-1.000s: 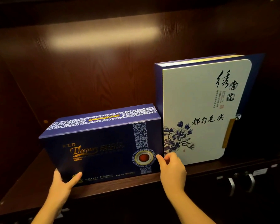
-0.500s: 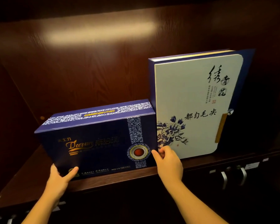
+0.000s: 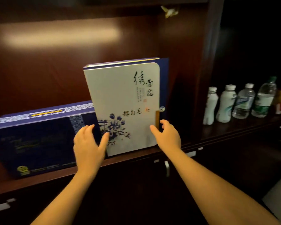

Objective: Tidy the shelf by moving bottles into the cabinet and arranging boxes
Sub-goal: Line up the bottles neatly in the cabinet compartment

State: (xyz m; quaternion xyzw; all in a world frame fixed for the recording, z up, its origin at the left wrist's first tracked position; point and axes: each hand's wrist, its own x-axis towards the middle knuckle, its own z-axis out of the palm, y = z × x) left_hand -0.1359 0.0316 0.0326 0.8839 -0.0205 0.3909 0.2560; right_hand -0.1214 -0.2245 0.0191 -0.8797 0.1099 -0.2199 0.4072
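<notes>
A tall white box (image 3: 128, 98) with blue flowers and black calligraphy stands upright on the dark wooden shelf (image 3: 191, 144). My left hand (image 3: 88, 143) is at its lower left edge, thumb on the front and fingers over the seam with the dark blue box (image 3: 39, 135). My right hand (image 3: 167, 135) clasps the lower right edge, thumb in front and fingers curled round the side. The dark blue box lies on its long side, touching the white box on the left. Several bottles (image 3: 225, 104) stand in a row in the compartment to the right.
A vertical wooden divider (image 3: 206, 62) separates the boxes from the bottles. Below the shelf are closed cabinet doors with a metal handle (image 3: 166, 168). The upper shelf board hangs close above. A pale floor patch (image 3: 277, 200) shows at the lower right.
Both hands left the dark blue box and moved right onto the white box, one on each side. The view swung right, bringing the bottles into sight.
</notes>
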